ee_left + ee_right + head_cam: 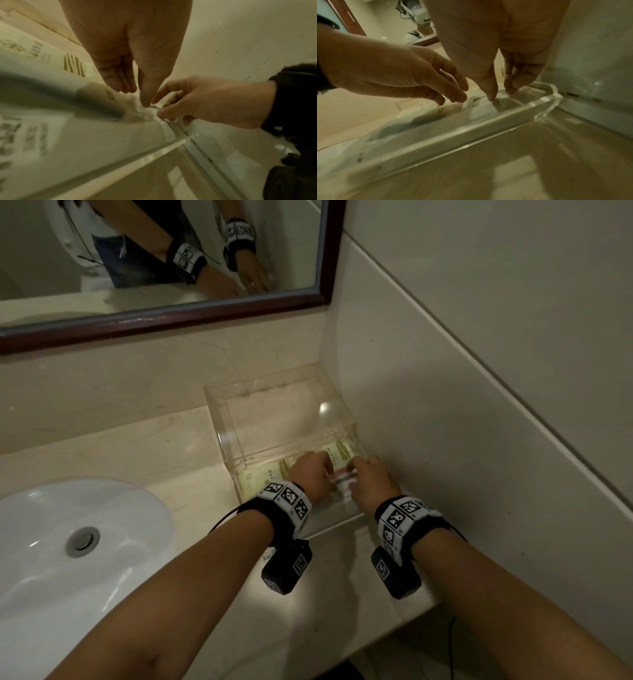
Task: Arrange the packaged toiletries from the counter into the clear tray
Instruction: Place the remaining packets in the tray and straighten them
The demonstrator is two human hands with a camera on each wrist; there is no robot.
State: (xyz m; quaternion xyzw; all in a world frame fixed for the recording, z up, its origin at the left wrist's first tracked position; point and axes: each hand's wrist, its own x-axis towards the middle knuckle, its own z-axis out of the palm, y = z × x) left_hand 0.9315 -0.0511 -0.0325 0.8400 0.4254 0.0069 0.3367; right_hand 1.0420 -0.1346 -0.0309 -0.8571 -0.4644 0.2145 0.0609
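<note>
A clear tray [219, 412] stands on the counter in the corner against the right wall. Cream packets with gold stripes [337, 453] lie flat in its near part. Both hands reach into that near end. My left hand [313, 467] has straight fingers, and its thumb touches a small crinkled packet [142, 115] with red and green stripes [342, 477]. My right hand [359, 470] pinches the same packet's edge between thumb and index finger [154, 100]. In the right wrist view the right thumb presses the packet [503, 104] down, just inside the tray's front wall [488, 121].
A white sink [68, 542] is set into the counter [325, 594] at the left. A framed mirror [171, 251] hangs above the back wall. The tiled right wall [479, 405] runs beside the tray. The tray's far half holds nothing.
</note>
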